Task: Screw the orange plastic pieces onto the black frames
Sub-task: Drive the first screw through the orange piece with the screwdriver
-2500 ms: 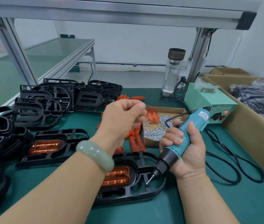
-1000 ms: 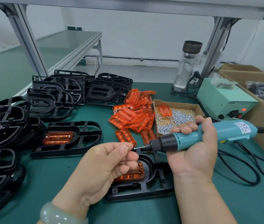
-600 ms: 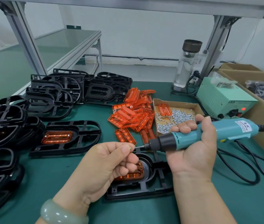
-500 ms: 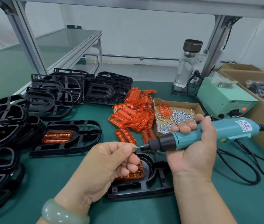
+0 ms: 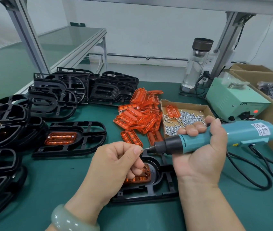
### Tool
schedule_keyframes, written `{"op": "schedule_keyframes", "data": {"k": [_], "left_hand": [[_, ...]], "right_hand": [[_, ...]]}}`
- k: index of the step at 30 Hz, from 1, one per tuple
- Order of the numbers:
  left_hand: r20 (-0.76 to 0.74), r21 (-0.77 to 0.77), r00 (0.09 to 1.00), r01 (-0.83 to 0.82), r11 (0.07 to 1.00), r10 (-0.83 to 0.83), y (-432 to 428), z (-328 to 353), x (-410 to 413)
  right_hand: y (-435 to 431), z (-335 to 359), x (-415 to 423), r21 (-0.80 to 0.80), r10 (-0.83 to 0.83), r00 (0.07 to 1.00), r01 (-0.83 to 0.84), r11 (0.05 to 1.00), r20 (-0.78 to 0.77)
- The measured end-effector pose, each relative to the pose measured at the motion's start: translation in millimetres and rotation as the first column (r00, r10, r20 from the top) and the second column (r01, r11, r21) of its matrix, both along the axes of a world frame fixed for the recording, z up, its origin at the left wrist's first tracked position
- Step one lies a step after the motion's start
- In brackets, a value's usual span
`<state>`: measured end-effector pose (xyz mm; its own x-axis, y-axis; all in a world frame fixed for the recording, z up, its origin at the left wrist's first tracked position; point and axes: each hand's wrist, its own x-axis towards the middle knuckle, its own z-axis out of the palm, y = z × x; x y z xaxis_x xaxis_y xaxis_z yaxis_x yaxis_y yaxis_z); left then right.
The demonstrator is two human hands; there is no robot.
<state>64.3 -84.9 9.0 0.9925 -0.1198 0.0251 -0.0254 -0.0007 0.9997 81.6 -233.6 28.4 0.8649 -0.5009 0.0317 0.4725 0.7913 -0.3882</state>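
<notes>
we see a green-matted workbench (image 5: 49, 180) with stacks of black plastic frames (image 5: 52, 97) along its left side. nearer us, one black oval frame (image 5: 157, 189) lies flat beneath both hands, with an orange ribbed plastic piece (image 5: 142, 178) seated in its opening. a second black frame (image 5: 75, 137), also holding an orange insert, lies to its left. a loose pile of orange plastic pieces (image 5: 139, 114) sits mid-table, just beside a shallow cardboard tray (image 5: 182, 104) of small silver screws (image 5: 187, 119). the right hand (image 5: 199, 157) is wrapped around a teal corded electric screwdriver (image 5: 199, 141), held roughly level above the frame with its bit pointing left. the left hand (image 5: 114, 165) is curled, thumb and forefinger pinched at the bit's tip on what seems to be a tiny screw (image 5: 142, 149), though it is too small for us to be sure.
</notes>
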Motion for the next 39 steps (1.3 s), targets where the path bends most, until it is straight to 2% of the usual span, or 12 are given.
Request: {"op": "schedule_keyframes", "data": {"k": [6,11,16,20,33,36,39], "left_hand": [[0.082,0.065,0.996,0.019,0.998,-0.024,1.4,5.2,1.6],[0.103,0.047,0.995,-0.006,0.999,0.001,1.0,3.0,2.4],[0.074,-0.004,0.996,0.041,0.999,-0.040,6.4,1.0,0.8],[0.052,0.026,0.998,0.018,0.999,-0.019,8.3,-1.1,1.1],[0.197,0.158,0.980,-0.021,0.987,-0.010,2.8,-1.1,-0.6],[0.285,0.304,0.959,-0.089,0.948,-0.001,15.2,-3.6,1.5],[0.317,0.535,0.947,-0.138,0.834,-0.047,26.0,-8.3,3.3]], "right_hand": [[-0.6,1.2,-0.3,0.028,0.012,1.000,-0.012,1.000,-0.003],[-2.8,-2.5,-0.2,0.016,0.004,1.000,-0.003,1.000,-0.018],[-7.3,-2.1,0.5,0.019,-0.010,1.000,0.010,1.000,-0.030],[-9.4,-3.1,-0.2,0.013,-0.010,1.000,0.011,1.000,-0.028],[-10.6,-5.6,2.2,-0.010,0.005,0.999,-0.005,1.000,-0.047],[-18.1,-5.3,2.3,-0.016,-0.009,0.999,0.009,1.000,-0.045],[-27.9,-4.7,3.9,-0.066,-0.035,0.997,0.030,0.997,-0.076]]}}
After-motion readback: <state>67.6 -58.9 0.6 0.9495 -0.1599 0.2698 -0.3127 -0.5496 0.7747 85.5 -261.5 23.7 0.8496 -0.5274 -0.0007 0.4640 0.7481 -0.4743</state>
